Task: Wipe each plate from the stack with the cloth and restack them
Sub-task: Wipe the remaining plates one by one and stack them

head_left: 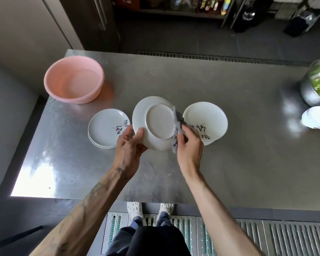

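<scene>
A white plate is held above the steel table with its underside facing me. My left hand grips its lower left rim, thumb on the back. My right hand holds a grey cloth against the plate's right edge. To the left lies a short stack of white plates with black brush writing. On the right, a taller stack of the same plates is partly hidden by my right hand.
A pink plastic basin holding water stands at the table's back left. At the far right are a metal bowl of green leaves and a small stack of white dishes. Floor grating runs under my feet.
</scene>
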{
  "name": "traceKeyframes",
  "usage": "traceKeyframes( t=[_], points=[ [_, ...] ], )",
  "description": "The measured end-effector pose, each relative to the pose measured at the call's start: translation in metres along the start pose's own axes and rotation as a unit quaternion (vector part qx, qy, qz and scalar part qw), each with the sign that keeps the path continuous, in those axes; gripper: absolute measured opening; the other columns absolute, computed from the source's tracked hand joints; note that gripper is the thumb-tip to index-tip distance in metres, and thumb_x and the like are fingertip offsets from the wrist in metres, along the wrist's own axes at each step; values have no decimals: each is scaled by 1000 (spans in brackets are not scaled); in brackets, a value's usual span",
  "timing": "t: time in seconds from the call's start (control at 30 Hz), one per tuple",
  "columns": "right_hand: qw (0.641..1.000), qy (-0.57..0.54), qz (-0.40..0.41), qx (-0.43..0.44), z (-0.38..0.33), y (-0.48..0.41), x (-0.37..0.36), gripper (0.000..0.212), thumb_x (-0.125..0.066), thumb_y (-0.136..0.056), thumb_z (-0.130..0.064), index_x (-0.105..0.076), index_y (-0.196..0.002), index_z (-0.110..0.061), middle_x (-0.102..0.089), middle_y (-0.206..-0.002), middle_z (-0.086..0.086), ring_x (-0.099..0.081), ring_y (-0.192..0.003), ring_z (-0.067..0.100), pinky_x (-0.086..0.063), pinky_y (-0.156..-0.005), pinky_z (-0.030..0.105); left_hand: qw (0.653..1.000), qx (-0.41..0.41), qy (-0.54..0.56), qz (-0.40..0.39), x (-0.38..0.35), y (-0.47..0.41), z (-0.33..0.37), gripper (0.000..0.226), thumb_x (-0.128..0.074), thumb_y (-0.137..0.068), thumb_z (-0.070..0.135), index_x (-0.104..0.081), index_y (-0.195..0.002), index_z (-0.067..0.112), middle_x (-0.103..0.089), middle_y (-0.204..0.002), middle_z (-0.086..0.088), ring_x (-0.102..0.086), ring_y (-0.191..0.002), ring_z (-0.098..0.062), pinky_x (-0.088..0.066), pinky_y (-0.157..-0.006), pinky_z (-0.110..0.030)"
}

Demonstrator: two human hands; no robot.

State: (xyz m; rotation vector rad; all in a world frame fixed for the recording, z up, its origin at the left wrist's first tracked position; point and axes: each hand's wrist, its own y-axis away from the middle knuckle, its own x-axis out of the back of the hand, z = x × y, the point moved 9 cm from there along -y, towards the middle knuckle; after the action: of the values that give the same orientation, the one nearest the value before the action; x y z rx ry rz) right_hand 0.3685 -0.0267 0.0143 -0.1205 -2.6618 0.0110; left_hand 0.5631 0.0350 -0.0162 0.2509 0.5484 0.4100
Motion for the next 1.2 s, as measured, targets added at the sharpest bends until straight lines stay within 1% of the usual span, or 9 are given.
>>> traceKeyframes(
  t=[0.1,0.2,0.33,0.47,0.57,0.67,0.8,1.03,1.2],
  points=[
    [999,-14,45,2,-5,35,-4,29,-64,-92,5,-73,-117,-6,-68,-120,8,-62,-102,-9,-47,-91,11,1000,-3,1,19,-3,-2,-6,16,-54,-104,8,-67,-112,14,-71,-102,-2,-65,-93,-16,-59,-79,-33],
    [997,34,26,61,-34,60,-26,36,-68,-91,1,-73,-124,-12,-65,-131,-1,-60,-117,15,-43,-105,19,1000,3,-14,25,-10,-1,-15,7,-57,-104,13,-63,-104,14,-61,-96,-16,-55,-79,-24,-49,-63,-30],
    [991,69,-7,117,-45,67,-35,43,-69,-88,4,-71,-128,-14,-63,-135,-4,-57,-119,17,-37,-106,12,999,12,-11,27,-8,0,-22,9,-58,-104,18,-66,-107,14,-60,-90,-19,-53,-73,-24,-40,-59,-34],
    [997,40,35,59,-16,56,-10,38,-67,-91,2,-72,-126,-11,-65,-135,-1,-60,-124,14,-43,-108,21,1000,-1,15,21,-4,-1,-18,16,-55,-104,12,-67,-116,12,-70,-110,-13,-68,-95,-20,-60,-82,-37],
    [997,-9,68,-28,11,28,9,28,-67,-91,0,-77,-115,-11,-73,-116,-2,-68,-107,11,-51,-97,27,1000,-4,-18,2,-2,-2,-17,13,-58,-103,13,-66,-112,12,-68,-104,-6,-66,-93,-16,-59,-84,-40],
    [990,-84,-6,-116,31,-16,11,21,-63,-89,0,-76,-85,-15,-71,-77,-13,-62,-72,2,-52,-74,22,997,-8,-67,-23,-3,-4,-13,18,-61,-100,17,-66,-115,8,-67,-104,-10,-66,-98,-20,-59,-85,-42],
    [985,-61,-53,-154,33,-75,23,13,-69,-88,-14,-74,-78,-7,-63,-62,-7,-56,-60,7,-47,-61,19,978,-47,-182,-88,-26,-10,0,17,-61,-103,14,-67,-112,1,-71,-95,-7,-67,-89,-17,-59,-77,-34],
    [983,-51,-117,-134,3,-126,43,34,-78,-80,-48,-75,-75,-14,-56,-66,-8,-53,-64,10,-44,-65,22,842,-201,-468,-180,-80,-20,25,17,-59,-106,25,-65,-97,11,-51,-72,-11,-47,-64,-21,-38,-61,-34],
    [981,-17,-116,-153,11,-128,64,15,-76,-77,-19,-70,-73,-6,-54,-59,-6,-50,-57,11,-40,-59,21,691,-330,-615,-188,-113,-23,30,19,-57,-105,21,-68,-119,16,-62,-73,1,-51,-65,-25,-34,-56,-30]
  ],
)
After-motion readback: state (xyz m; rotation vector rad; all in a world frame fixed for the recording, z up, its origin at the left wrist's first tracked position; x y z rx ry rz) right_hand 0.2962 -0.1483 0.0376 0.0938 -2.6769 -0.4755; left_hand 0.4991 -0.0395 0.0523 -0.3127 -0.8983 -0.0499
